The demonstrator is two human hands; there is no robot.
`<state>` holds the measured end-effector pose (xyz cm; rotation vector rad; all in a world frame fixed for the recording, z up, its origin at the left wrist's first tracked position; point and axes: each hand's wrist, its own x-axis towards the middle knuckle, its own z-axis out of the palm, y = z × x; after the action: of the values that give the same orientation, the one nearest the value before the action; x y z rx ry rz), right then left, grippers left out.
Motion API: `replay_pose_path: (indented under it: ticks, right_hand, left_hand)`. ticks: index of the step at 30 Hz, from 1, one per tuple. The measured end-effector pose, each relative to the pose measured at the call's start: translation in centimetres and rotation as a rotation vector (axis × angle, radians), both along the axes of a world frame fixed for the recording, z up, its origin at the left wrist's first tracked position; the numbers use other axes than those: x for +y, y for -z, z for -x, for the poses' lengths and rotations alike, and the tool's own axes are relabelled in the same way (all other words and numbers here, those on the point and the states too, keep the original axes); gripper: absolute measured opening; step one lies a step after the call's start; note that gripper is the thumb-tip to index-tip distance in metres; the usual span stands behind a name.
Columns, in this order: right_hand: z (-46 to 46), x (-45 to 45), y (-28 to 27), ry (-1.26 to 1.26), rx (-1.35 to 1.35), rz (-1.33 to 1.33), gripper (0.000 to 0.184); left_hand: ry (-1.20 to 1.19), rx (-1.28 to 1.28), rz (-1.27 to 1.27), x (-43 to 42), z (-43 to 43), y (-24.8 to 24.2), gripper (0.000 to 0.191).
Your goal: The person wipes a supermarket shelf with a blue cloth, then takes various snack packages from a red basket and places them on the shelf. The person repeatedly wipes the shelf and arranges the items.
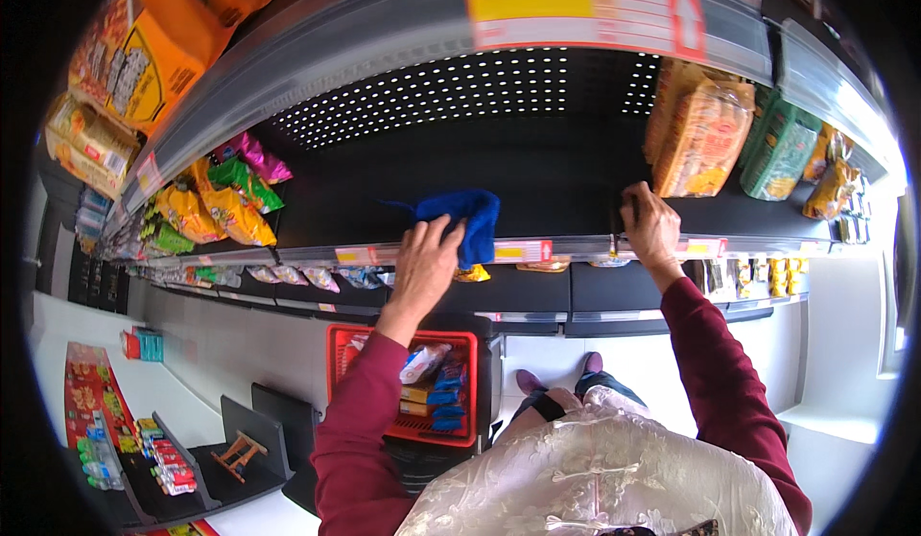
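My left hand is over the front of a black shelf, its fingers gripping a blue cloth. Part of the cloth lies on the shelf board and part hangs over the price-label rail. My right hand is at the same shelf's front edge, its fingers curled near a thin dark piece that may be a divider. Whether they hold it is hard to tell. Just behind that hand stands an orange snack bag.
Colourful snack bags fill the shelf's left end; a green package stands right. An upper shelf rail with a large price label overhangs. Below my left arm sits a red basket holding packaged goods. More shelves are at lower left.
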<state>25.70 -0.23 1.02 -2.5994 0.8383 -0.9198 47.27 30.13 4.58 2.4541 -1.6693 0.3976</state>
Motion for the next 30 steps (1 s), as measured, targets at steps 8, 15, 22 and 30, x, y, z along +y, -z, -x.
replay_pose_path:
  ticks: [8,15,22,30]
  right_hand:
    - [0.2,-0.1,0.0,-0.031,-0.064,-0.049,0.013]
    - [0.9,-0.1,-0.9,-0.136,-0.171,-0.228,0.015]
    - [5.4,1.0,-2.5,-0.354,-0.425,-0.324,0.022]
    - [14.7,2.0,-1.2,-0.34,-0.35,-0.584,0.024]
  left_hand:
    - [0.152,0.079,0.089,-9.9,7.6,0.3,0.041]
    - [0.119,0.153,0.087,-13.0,10.8,-0.1,0.043]
    - [0.041,0.225,-0.039,-15.3,11.2,-0.4,0.047]
    - [-0.028,0.232,-0.061,-20.9,9.0,0.9,0.053]
